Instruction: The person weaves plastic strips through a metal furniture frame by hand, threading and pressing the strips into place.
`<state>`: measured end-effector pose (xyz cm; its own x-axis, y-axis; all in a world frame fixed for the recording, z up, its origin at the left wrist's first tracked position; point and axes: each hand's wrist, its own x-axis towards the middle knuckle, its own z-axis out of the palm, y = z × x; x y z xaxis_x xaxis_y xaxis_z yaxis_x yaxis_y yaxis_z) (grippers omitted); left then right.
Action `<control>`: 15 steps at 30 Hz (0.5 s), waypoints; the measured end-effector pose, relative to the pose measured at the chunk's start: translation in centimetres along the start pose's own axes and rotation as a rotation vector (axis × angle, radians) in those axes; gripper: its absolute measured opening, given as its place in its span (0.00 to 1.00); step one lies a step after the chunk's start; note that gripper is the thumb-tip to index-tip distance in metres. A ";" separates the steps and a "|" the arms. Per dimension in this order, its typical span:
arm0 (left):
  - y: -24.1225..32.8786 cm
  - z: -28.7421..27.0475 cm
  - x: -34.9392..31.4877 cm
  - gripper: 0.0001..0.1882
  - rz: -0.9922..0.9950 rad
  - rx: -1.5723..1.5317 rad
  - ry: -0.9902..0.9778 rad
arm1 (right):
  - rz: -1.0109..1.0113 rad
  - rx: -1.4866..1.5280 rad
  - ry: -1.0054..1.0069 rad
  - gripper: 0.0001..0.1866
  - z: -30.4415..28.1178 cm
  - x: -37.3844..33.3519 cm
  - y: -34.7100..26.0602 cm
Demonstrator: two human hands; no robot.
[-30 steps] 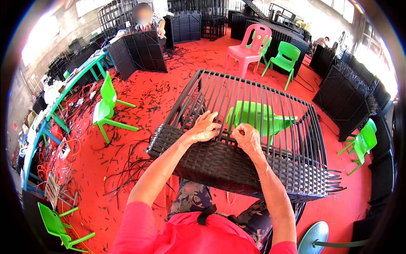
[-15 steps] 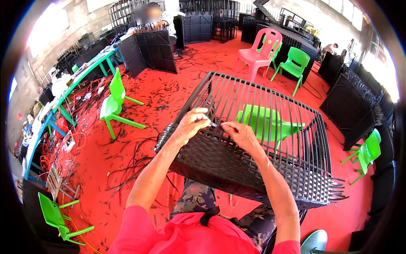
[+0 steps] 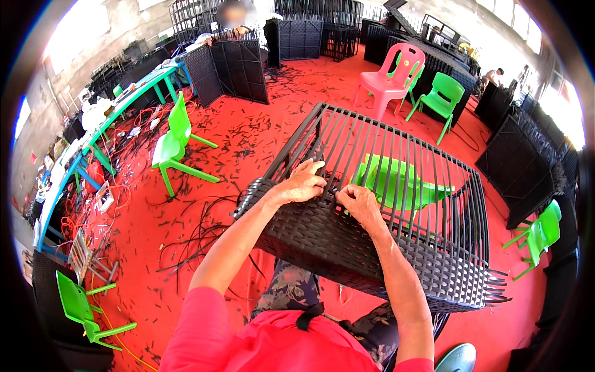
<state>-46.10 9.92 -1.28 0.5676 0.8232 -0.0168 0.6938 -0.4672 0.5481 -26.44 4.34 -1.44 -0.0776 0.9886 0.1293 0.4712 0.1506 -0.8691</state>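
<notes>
left hand half-spread, right hand pinched narrow, along the edge of black weave; gaps between strips beyond.

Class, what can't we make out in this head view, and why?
Head view:
What the right hand pinches, if anything: hidden by the hand itself.
Rest of the round green disc: cut off by the lower edge.
What the far-right co-worker is doing: too small.
Legs of the nearer co-worker: mostly hidden behind a black panel.
</notes>
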 end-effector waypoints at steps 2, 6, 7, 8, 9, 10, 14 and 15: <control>-0.3 -0.7 -0.4 0.16 0.016 -0.276 -0.031 | -0.047 -0.035 0.037 0.10 0.3 -0.2 -0.1; -0.4 -1.6 -1.5 0.14 -0.050 -0.655 0.149 | -0.098 0.038 0.087 0.10 0.3 -0.4 -0.6; -0.4 -1.7 -1.9 0.14 -0.077 -0.730 0.229 | -0.030 0.068 0.083 0.10 0.3 -0.2 -0.9; -0.5 -1.8 -2.4 0.12 0.069 -0.372 0.426 | -0.132 0.003 0.073 0.11 0.0 0.0 -1.2; -0.7 -1.8 -2.7 0.09 0.000 -0.531 0.441 | -0.223 -0.024 0.056 0.12 -0.1 0.4 -1.5; -0.8 -1.8 -3.2 0.10 0.012 -0.704 0.489 | -0.236 -0.046 0.021 0.13 0.0 0.9 -1.9; -1.8 -2.0 -4.5 0.13 0.043 -0.916 0.538 | -0.111 0.096 -0.221 0.15 1.5 2.5 -2.8; -2.0 -1.9 -4.6 0.14 0.058 -0.937 0.530 | -0.009 0.141 -0.294 0.15 2.0 2.8 -2.8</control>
<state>-50.90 7.69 -0.67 0.1677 0.9480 0.2706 -0.0709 -0.2622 0.9624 -29.74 6.63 0.36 -0.3409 0.9400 0.0115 0.3445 0.1363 -0.9288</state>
